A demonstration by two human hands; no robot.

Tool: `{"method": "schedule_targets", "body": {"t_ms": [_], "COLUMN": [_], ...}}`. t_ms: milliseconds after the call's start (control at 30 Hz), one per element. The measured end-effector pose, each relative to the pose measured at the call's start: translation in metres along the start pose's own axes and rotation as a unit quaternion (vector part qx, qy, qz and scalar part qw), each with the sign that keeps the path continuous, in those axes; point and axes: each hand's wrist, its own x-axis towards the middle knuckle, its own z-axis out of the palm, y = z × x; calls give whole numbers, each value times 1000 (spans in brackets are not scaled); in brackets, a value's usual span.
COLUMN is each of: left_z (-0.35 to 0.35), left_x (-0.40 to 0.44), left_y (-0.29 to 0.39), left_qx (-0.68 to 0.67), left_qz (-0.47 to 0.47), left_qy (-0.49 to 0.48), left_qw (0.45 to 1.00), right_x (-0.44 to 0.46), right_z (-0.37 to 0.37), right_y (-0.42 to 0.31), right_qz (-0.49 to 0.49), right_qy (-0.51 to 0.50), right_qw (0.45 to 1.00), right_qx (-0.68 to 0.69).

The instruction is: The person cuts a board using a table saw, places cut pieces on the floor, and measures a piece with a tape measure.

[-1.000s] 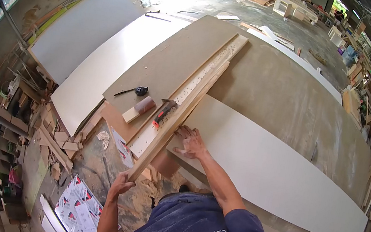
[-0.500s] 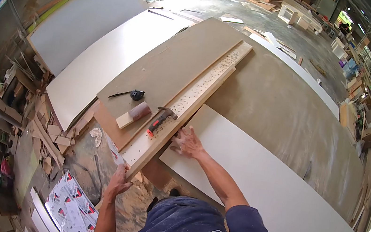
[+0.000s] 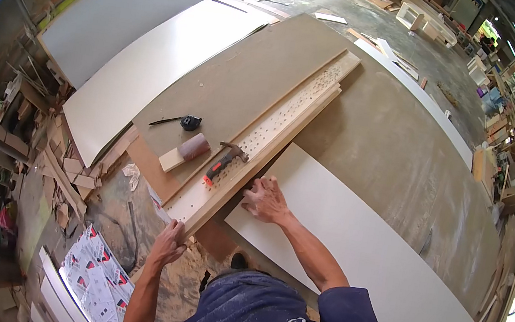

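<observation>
My left hand is closed on the near end of a long wooden strip, which lies along a board dotted with small dark pieces. Beside the strip, my right hand rests with fingers bent and apart on a white panel. A hammer with a red and black handle lies on the dotted board. To its left are a block partly wrapped in brown sandpaper and a black tape measure with a dark pen-like tool.
Beneath these is a large brown sheet. White sheets stretch off to the left. Wood scraps and printed packaging lie on the floor at left. A person is far off at the upper right.
The strip has shifted against the dotted board, and my left hand has stayed at its near end. My right hand has lifted its fingers into a more curled pose beside the strip. The view has shifted slightly.
</observation>
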Motion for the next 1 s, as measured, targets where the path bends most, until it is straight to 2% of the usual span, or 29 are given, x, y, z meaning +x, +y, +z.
{"method": "schedule_targets", "body": {"t_ms": [100, 167, 200, 233, 267, 300, 333, 400, 433, 500, 533, 567, 633, 667, 700, 833, 867, 900, 967, 1000], "left_z": [10, 21, 27, 31, 35, 43, 50, 56, 56, 54, 56, 56, 58, 59, 61, 67, 70, 70, 64, 68], "left_x": [4, 9, 11, 13, 16, 22, 28, 33, 38, 49, 55, 62, 77, 84, 93, 128, 143, 155, 168, 174], "left_y": [3, 4, 7, 13, 15, 10, 6, 8, 14, 24, 26, 28, 33, 34, 34, 47, 45, 44, 50, 47], "left_qx": [18, 133, 132, 137, 142, 142, 124, 106, 81, 58, 31, 5, 11, 14, 15, -56, -133, -209, -216, -276], "left_qz": [8, 45, 45, 63, 81, 80, 68, 56, 66, 76, 86, 96, 100, 102, 107, 112, 130, 147, 168, 137], "left_qy": [7, 31, 29, 67, 105, 103, 122, 136, 147, 158, 170, 183, 177, 171, 173, 188, 185, 179, 199, 165], "left_qw": [1000, 990, 990, 986, 981, 981, 982, 983, 984, 983, 981, 978, 979, 980, 979, 974, 965, 950, 941, 937], "right_x": [-11, -16, -18, -21, -26, -30, -28, -20, -11, 15, 29, 39, 59, 65, 63, 62, 62, 58, 55, 52], "right_z": [-5, 5, 8, 6, 6, 8, 11, 18, 14, 3, 9, 21, 62, 72, 81, 78, 78, 73, 59, 59], "right_y": [4, 6, 4, 4, 5, 6, 6, 2, -4, -14, -15, -20, -23, -34, -42, -72, -76, -81, -92, -97], "right_qz": [12, 19, 22, 22, 43, 64, 64, 196, 200, 351, 371, 371, 410, 424, 399, 448, 475, 476, 451, 450], "right_qy": [0, 11, 22, 21, 94, 168, 167, 220, 220, 184, 202, 204, 296, 301, 310, 287, 262, 262, 236, 237], "right_qw": [1000, 1000, 999, 999, 993, 980, 980, 932, 931, 842, 814, 813, 821, 815, 814, 799, 789, 788, 813, 814], "right_qx": [9, 12, 18, 20, 53, 86, 87, 210, 211, 366, 399, 400, 264, 254, 286, 280, 290, 290, 283, 281]}}
